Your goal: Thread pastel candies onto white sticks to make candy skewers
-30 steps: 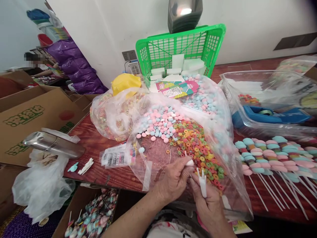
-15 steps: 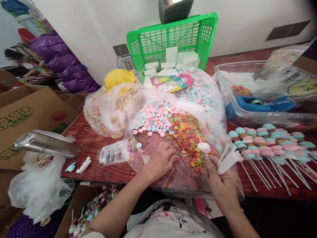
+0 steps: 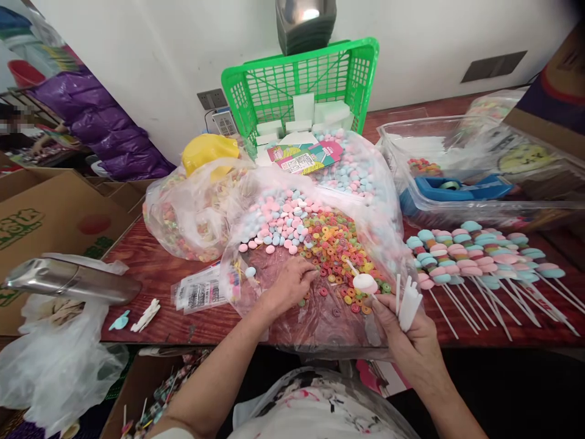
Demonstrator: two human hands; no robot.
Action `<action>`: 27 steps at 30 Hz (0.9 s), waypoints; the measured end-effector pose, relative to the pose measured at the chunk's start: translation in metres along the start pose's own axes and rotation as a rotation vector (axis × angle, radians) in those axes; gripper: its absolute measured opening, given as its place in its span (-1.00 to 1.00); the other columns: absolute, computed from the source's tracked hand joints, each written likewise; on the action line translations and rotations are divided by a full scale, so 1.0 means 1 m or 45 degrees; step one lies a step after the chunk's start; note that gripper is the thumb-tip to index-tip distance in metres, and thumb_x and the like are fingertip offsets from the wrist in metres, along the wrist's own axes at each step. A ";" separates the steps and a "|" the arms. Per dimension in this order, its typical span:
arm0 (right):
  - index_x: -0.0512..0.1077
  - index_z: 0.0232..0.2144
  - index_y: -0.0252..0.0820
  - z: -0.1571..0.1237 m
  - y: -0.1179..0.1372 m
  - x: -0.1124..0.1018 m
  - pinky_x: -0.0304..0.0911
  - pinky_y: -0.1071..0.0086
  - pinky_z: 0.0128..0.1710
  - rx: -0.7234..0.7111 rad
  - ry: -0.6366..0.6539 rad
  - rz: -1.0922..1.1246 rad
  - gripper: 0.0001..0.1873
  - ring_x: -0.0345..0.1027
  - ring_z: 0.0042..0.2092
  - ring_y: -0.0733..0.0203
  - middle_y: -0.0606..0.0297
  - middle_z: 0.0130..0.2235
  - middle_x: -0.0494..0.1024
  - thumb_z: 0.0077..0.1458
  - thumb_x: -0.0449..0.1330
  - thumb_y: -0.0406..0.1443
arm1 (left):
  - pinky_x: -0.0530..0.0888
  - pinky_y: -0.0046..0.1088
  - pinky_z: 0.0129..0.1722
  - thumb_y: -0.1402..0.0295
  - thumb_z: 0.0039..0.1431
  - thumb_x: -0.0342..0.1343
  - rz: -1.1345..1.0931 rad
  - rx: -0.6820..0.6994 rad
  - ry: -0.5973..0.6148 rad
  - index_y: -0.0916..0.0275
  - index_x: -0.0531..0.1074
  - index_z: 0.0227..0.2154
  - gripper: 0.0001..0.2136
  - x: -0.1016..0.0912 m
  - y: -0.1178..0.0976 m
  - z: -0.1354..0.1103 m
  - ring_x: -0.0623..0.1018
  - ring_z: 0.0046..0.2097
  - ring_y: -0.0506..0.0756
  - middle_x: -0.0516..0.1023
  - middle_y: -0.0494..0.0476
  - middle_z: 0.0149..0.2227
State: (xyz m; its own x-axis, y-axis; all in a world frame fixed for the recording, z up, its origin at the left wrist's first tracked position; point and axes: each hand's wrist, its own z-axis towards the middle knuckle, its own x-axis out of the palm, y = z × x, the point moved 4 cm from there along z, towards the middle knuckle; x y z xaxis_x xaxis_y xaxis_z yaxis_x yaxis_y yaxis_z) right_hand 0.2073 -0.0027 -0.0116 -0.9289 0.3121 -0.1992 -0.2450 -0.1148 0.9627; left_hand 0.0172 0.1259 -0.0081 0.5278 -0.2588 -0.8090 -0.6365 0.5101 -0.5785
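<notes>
My left hand (image 3: 289, 285) rests over the open clear plastic bag (image 3: 315, 332), fingers curled together beside a heap of colourful ring gummies (image 3: 336, 244). Whatever its fingertips may pinch is hidden. In my right hand (image 3: 409, 332) is a bundle of white sticks (image 3: 410, 305). Between its thumb and fingers it also grips one stick, which carries a white and pale pink candy (image 3: 365, 283) with the stick's tip poking out above. Pink, blue and white button-shaped candies (image 3: 283, 222) lie behind the gummies on the same plastic.
Finished-looking candy skewers (image 3: 470, 259) lie in rows at the right. Behind them stands a clear tub (image 3: 457, 207) with a blue tape dispenser (image 3: 461, 189). A green basket (image 3: 297, 67) is at the back. A steel flask (image 3: 73, 280) and cardboard box (image 3: 50, 213) are left.
The view has turned slightly, so most things sit further left. My left hand has shifted a little away from me over the gummies. My right hand still holds the sticks, the candy slightly lower.
</notes>
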 end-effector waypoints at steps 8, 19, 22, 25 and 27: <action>0.58 -0.35 -0.20 0.005 -0.009 0.004 0.08 0.49 -0.64 -0.001 -0.052 0.027 -0.76 0.04 -0.61 0.36 0.46 -0.64 0.20 0.17 0.18 -0.18 | 0.34 -0.32 -0.22 0.39 0.28 -0.02 0.514 -0.042 0.006 0.23 0.56 -0.31 -0.77 0.014 -0.019 0.003 0.40 -0.16 0.17 0.45 0.23 -0.25; 0.57 -0.35 -0.22 0.000 -0.014 0.005 0.11 0.48 -0.59 -0.123 0.079 -0.078 -0.73 0.08 -0.58 0.34 0.45 -0.62 0.21 0.23 0.10 -0.25 | 0.36 -0.30 -0.14 0.44 0.20 0.01 0.392 0.121 -0.036 0.26 0.43 -0.42 -0.88 0.021 -0.027 -0.004 0.39 -0.18 0.16 0.47 0.18 -0.31; 0.57 -0.29 -0.23 0.000 -0.013 0.005 0.13 0.48 -0.57 -0.163 0.088 -0.125 -0.74 0.13 -0.57 0.33 0.44 -0.61 0.25 0.24 0.08 -0.27 | 0.37 -0.32 -0.16 0.53 0.11 0.04 0.129 0.100 -0.056 0.25 0.41 -0.50 -0.87 0.024 -0.026 -0.006 0.41 -0.24 0.12 0.46 0.12 -0.42; 0.56 -0.23 -0.24 -0.002 -0.014 0.008 0.22 0.47 -0.48 -0.177 0.124 -0.136 -0.74 0.24 -0.53 0.30 0.41 -0.57 0.34 0.23 0.07 -0.31 | 0.41 -0.38 -0.28 0.51 0.08 0.08 -0.377 -0.109 -0.177 0.26 0.46 -0.36 -0.91 0.022 -0.019 -0.007 0.44 -0.35 0.05 0.47 0.05 -0.44; 0.56 -0.23 -0.25 -0.003 -0.016 0.012 0.19 0.48 -0.51 -0.172 0.160 -0.137 -0.73 0.20 -0.55 0.31 0.43 -0.59 0.31 0.23 0.05 -0.33 | 0.43 -0.46 -0.40 0.44 0.06 0.16 -0.833 -0.307 -0.291 0.25 0.45 -0.18 -0.77 0.019 -0.012 -0.010 0.46 -0.44 -0.01 0.48 0.00 -0.45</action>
State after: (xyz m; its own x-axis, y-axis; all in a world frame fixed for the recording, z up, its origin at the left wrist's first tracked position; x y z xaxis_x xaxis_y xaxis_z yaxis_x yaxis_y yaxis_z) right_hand 0.1988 -0.0004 -0.0298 -0.9206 0.2100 -0.3294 -0.3721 -0.2151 0.9029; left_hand 0.0296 0.1069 -0.0170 0.9296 -0.2575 -0.2638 -0.2435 0.1084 -0.9638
